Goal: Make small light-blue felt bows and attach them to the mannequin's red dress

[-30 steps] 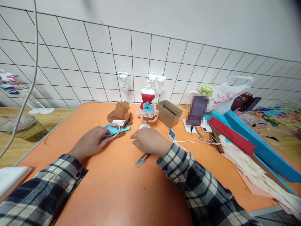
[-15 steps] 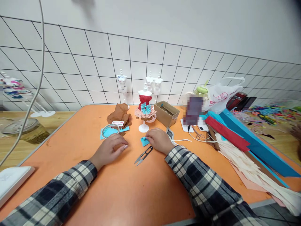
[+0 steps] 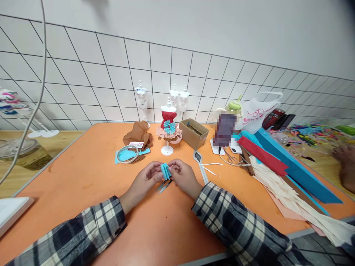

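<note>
Together, hands pinch pleated blue piece | thread snips just below

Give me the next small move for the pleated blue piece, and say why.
Probably pinch the blue piece tighter along its pleats: the left hand and right hand hold it from either side, while the snips lie unheld on the table.

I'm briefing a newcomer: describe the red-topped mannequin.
On the orange table, near its far edge, stands an open cardboard box. Just left of it is a white mannequin. Unlike the three mannequins behind it, it wears a red top, pink ruffled skirt and blue bow.
</note>
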Available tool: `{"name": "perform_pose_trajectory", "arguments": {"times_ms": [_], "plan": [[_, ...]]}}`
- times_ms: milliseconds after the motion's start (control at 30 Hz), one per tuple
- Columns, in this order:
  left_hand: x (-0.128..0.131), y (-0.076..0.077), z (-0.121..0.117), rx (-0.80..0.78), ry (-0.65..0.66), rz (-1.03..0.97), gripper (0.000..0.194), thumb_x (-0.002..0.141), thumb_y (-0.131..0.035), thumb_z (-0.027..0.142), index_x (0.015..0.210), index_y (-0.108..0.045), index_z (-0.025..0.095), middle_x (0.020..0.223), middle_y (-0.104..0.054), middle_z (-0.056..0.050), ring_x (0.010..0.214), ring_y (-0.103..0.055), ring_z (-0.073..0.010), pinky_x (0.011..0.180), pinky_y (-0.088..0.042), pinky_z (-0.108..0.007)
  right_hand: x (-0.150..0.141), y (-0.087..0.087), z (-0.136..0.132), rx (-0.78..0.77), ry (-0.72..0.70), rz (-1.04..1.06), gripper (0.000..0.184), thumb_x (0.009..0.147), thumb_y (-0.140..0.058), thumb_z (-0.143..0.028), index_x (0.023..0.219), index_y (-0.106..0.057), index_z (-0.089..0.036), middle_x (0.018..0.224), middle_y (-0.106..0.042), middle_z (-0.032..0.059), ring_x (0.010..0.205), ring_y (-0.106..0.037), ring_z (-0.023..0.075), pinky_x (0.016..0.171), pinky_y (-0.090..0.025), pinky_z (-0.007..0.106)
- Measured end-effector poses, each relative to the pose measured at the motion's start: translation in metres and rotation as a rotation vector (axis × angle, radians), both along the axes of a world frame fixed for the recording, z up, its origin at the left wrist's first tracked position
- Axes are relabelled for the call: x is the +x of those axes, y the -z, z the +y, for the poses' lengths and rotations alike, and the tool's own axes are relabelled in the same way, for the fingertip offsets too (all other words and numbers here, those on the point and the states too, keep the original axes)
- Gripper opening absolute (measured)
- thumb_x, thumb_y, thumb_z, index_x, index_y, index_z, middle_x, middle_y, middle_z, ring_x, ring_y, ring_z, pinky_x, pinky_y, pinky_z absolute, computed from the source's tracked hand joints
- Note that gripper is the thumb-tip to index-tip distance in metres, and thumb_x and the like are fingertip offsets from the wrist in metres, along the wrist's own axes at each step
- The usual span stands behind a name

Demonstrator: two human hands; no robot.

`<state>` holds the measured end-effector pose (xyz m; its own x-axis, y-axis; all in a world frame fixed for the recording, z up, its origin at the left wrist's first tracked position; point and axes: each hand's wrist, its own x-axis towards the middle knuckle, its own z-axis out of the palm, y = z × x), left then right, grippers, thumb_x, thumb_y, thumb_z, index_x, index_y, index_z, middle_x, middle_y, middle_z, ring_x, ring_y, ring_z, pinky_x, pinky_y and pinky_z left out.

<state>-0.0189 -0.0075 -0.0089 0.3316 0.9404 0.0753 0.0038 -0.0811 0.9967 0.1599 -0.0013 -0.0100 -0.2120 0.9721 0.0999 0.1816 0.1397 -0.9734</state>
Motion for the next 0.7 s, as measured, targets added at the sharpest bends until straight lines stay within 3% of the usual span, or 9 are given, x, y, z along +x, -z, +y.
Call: {"name": "perform_pose_trajectory", "arguments": {"times_ms": [133,400,567,700], "plan": [[0.0022,0.0009,-0.0015,-0.036,-0.061,0.044,0.042,0.074,-0.073,0.044,0.103,-0.060,0.016,0.095,-0.071,-0.008,0.088,-0.066,-0.0219,0.082,-0.053,-0.035,-0.0019,0.0014,-0.0039,0.169,0.024,-0.090,0.013,0.085,-0.053,-0.023,0.095,-0.062,-0.020,0.074,-0.064,-0.0011,0.066,-0.060,0.0117,0.062,-0.049,0.023],[0.0002,-0.0028,0.0010,-0.039,-0.078,0.046,0.029,0.076,-0.069,0.041,0.089,-0.064,0.016,0.081,-0.070,-0.004,0.076,-0.065,-0.0185,0.074,-0.051,-0.030,-0.0023,-0.0022,-0.0031,-0.127,-0.034,0.108,0.019,0.088,-0.050,-0.035,0.096,-0.057,-0.019,0.065,-0.054,-0.0041,0.044,-0.048,0.0075,0.038,-0.042,0.018],[-0.0002,-0.0033,0.0000,-0.015,-0.120,0.109,0.030,0.072,-0.071,0.042,0.085,-0.063,0.017,0.075,-0.067,-0.002,0.069,-0.062,-0.0163,0.068,-0.049,-0.027,-0.0036,-0.0069,-0.0079,-0.076,-0.111,0.111,0.034,0.076,-0.068,-0.038,0.102,-0.055,-0.019,0.073,-0.056,-0.0033,0.053,-0.051,0.0082,0.041,-0.045,0.018],[-0.0004,-0.0026,0.0006,0.028,-0.197,0.185,0.033,0.071,-0.071,0.046,0.068,-0.055,0.017,0.059,-0.053,0.004,0.055,-0.049,-0.0107,0.053,-0.039,-0.021,-0.0028,-0.0026,-0.0042,-0.119,-0.108,0.129,0.023,0.079,-0.063,-0.038,0.086,-0.054,-0.018,0.065,-0.052,-0.0045,0.049,-0.050,0.0073,0.040,-0.044,0.017]]}}
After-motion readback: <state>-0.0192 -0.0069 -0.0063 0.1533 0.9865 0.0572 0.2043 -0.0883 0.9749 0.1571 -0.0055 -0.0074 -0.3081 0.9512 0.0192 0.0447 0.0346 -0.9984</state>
